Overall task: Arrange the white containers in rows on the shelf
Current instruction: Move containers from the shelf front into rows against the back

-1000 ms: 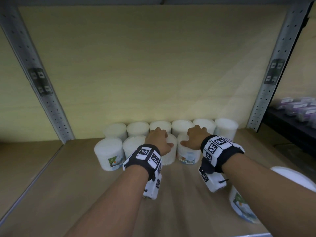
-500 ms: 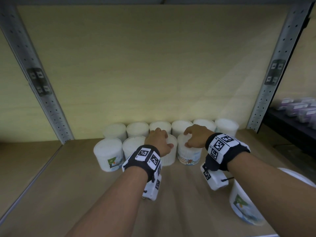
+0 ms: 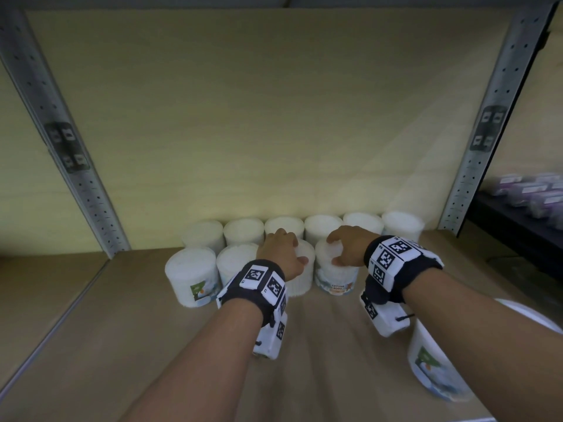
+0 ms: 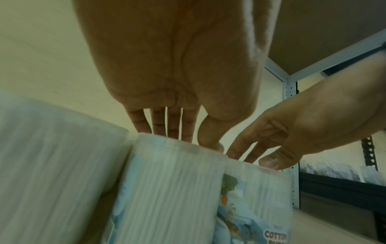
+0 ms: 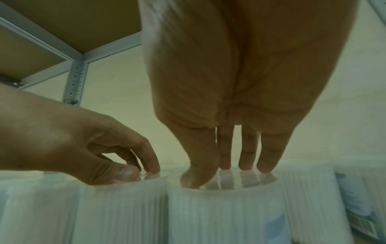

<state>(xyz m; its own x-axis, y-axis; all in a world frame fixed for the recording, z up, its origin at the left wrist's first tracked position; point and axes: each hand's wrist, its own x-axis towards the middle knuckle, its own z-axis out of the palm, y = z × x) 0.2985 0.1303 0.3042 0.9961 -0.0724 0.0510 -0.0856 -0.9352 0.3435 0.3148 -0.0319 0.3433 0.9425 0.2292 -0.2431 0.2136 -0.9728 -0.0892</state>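
Observation:
Six white containers (image 3: 243, 231) line the shelf's back wall. In front stands a second row: two free ones (image 3: 192, 278) at the left, then one (image 3: 301, 281) (image 4: 171, 189) under my left hand (image 3: 283, 254) (image 4: 188, 140) (image 5: 135, 171). The fourth, labelled cotton buds (image 3: 335, 278) (image 5: 219, 211), is under my right hand (image 3: 347, 248) (image 5: 225, 168) (image 4: 271, 143). Each hand presses its fingertips and thumb down on the clear lid; no finger wraps the sides. The two touched containers stand side by side, touching.
Another white container (image 3: 432, 370) stands alone near the front right, under my right forearm. The wooden shelf board (image 3: 122, 330) lies between two perforated metal uprights (image 3: 76, 166) (image 3: 487, 132). A dark neighbouring shelf with purple packs (image 3: 533, 193) is at the right.
My right hand's fingers have spread from a closed bunch onto the lid, and its wrist has swung slightly right. The left hand has stayed on its container.

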